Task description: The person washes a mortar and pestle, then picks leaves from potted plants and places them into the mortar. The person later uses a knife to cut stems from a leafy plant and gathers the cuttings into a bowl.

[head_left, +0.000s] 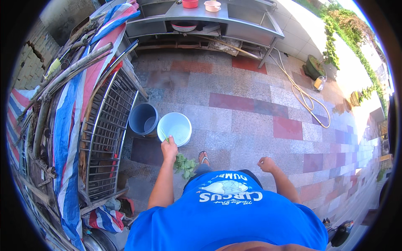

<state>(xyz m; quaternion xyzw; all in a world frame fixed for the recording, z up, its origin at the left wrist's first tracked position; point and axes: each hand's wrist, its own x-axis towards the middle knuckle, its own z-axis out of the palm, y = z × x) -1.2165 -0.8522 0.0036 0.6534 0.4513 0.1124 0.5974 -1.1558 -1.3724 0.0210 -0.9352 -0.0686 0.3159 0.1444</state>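
Note:
My left hand (169, 149) is closed around the stems of a bunch of leafy greens (184, 166). The leaves hang down beside my wrist, and the stem ends poke out past my fingers over the near rim of a white bucket (179, 127). A darker grey-blue bucket (143, 119) stands touching it on the left. Out to the right of my body, my right hand (265, 164) hangs with its fingers curled in, and nothing shows in it.
A metal railing (109, 125) leans at the left beside stacked branches (79, 62) and a striped tarp (71, 167). Ahead is a steel sink counter (201, 11) with a red basin (190, 3) and a pink basin (212, 6). A yellow hose (305, 98) lies on the tiles.

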